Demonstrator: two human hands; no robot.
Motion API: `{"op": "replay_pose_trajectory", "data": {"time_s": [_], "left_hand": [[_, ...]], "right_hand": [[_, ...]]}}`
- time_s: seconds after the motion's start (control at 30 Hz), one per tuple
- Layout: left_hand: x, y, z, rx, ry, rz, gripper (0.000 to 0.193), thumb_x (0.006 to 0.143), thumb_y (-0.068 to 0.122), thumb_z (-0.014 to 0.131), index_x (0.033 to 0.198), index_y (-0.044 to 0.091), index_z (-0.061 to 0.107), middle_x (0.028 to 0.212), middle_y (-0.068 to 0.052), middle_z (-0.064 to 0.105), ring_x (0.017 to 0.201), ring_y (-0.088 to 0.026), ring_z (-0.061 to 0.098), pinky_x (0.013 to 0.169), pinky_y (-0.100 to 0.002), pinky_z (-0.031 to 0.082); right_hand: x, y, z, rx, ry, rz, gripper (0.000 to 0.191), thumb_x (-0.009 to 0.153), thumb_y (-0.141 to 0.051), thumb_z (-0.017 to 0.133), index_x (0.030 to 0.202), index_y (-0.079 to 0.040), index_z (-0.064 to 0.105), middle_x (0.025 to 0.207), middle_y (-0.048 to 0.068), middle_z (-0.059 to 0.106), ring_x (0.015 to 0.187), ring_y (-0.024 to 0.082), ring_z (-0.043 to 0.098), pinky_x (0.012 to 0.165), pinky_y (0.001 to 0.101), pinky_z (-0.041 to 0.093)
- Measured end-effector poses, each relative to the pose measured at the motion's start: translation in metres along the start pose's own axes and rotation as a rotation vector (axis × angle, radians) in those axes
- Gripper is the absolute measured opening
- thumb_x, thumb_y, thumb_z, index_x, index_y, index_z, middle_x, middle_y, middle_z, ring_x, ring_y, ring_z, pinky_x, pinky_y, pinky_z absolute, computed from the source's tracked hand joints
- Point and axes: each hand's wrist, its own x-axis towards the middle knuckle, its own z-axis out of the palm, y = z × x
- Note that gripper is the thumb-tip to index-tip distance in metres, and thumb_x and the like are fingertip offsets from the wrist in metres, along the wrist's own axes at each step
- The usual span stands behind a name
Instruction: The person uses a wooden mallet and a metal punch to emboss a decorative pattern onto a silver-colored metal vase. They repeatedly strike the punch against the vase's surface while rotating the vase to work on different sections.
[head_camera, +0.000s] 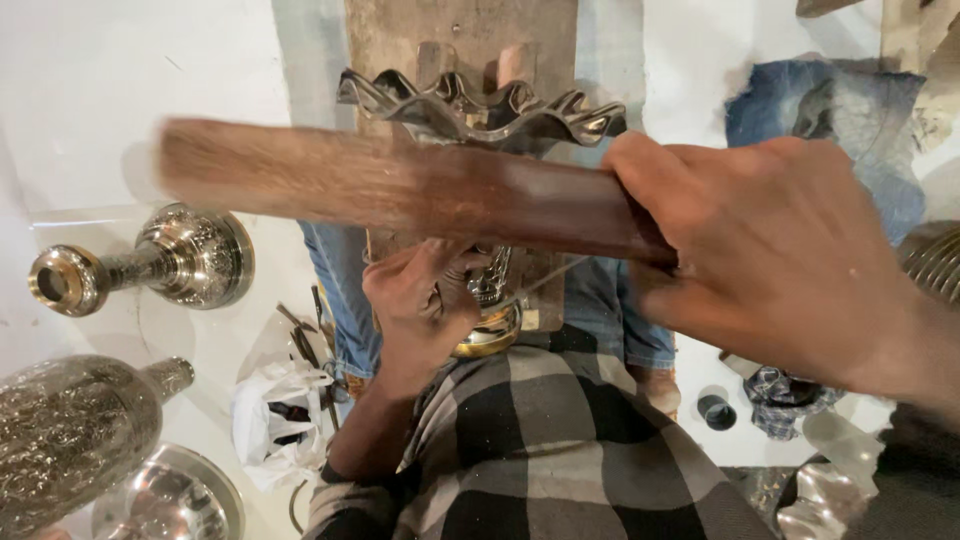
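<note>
The right hand is wrapped tight around one end of a dark wooden bat, fingers curled over the top and thumb under it. The bat lies roughly level and crosses just in front of a metal stand with a wavy rim; its far end, out beyond the stand's left side, is blurred.

Below the bat, the left hand is closed on the stem of that stand, its fingers folded around the ornate metal just above a brass-coloured foot. The stand's scalloped top rises above the bat and sits against a worn wooden block behind it.

The stand is held upright between the person's knees, with blue jeans showing on both sides of the stem and a black-and-grey checked shirt just below it.

Left of the stand, an embossed silver candlestick-like piece lies on its side on the white floor. Farther down on that side rest an engraved metal vase and a shiny round bowl. Between these and the stand lie a crumpled white plastic bag and a few thin dark tools. Right of the stand, a blue cloth lies on the floor, and a small dark cap sits lower down.
</note>
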Motion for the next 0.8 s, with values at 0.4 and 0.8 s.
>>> {"op": "replay_pose_trajectory", "data": {"time_s": [0.4,0.8], "left_hand": [[0.004,0.010,-0.004,0.052,0.000,-0.015,0.055,0.069,-0.008,0.059,0.122,0.003,0.065,0.102,-0.012,0.075,0.084,-0.024,0.076,0.077,-0.034,0.062],[0.009,0.014,0.000,0.001,0.063,0.024,0.058,0.070,-0.016,0.053,0.123,0.005,0.065,0.099,-0.010,0.077,0.081,-0.019,0.078,0.071,-0.028,0.061]], "right_hand": [[-0.002,0.001,0.010,0.238,0.072,0.048,0.034,0.076,-0.017,0.076,0.102,-0.005,0.057,0.059,0.005,0.061,0.051,0.018,0.061,0.049,0.0349,0.049],[0.002,-0.001,0.011,-0.024,-0.292,0.181,0.032,0.078,-0.020,0.074,0.104,-0.011,0.057,0.064,0.004,0.064,0.050,0.018,0.060,0.045,0.0329,0.049]]}}
